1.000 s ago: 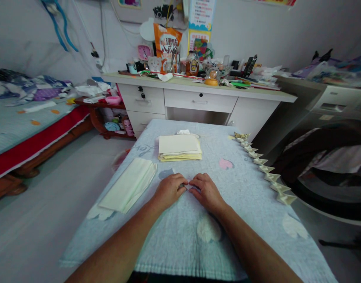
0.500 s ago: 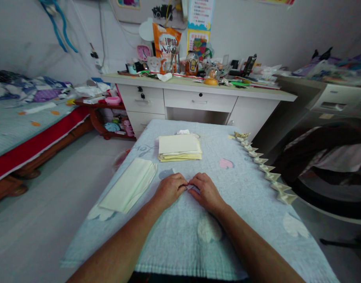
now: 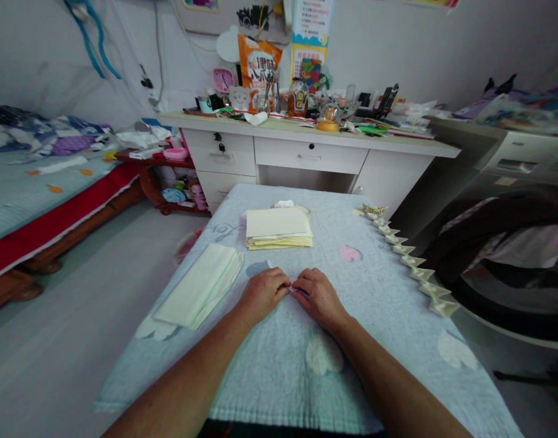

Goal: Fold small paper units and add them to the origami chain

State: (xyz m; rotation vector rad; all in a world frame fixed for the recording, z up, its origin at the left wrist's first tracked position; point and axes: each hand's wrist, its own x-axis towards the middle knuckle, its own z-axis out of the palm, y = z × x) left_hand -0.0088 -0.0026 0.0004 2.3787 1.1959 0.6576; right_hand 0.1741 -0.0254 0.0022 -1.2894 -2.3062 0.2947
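Note:
Over the middle of the cloth-covered table (image 3: 279, 377), my left hand (image 3: 265, 293) and my right hand (image 3: 319, 298) meet, fingers closed in a pinch. Between the fingertips shows a small bit of whitish paper (image 3: 291, 290); most of it is hidden by the fingers. Just beyond the hands lies a stack of cream and yellow paper sheets (image 3: 278, 223). Left of my left hand is a long bundle of pale folded paper (image 3: 200, 286). Along the table's right side runs a row of pointed folded paper pieces (image 3: 413, 261).
A white desk (image 3: 310, 155) crowded with a jar, a snack bag and other small items stands beyond the table. A bed (image 3: 55, 194) is on the left. On the right is a washing machine (image 3: 516, 164) with dark cloth at its door.
The hands stay in the same place, still pinching the paper; the right fingers have shifted very slightly. The view has moved a little.

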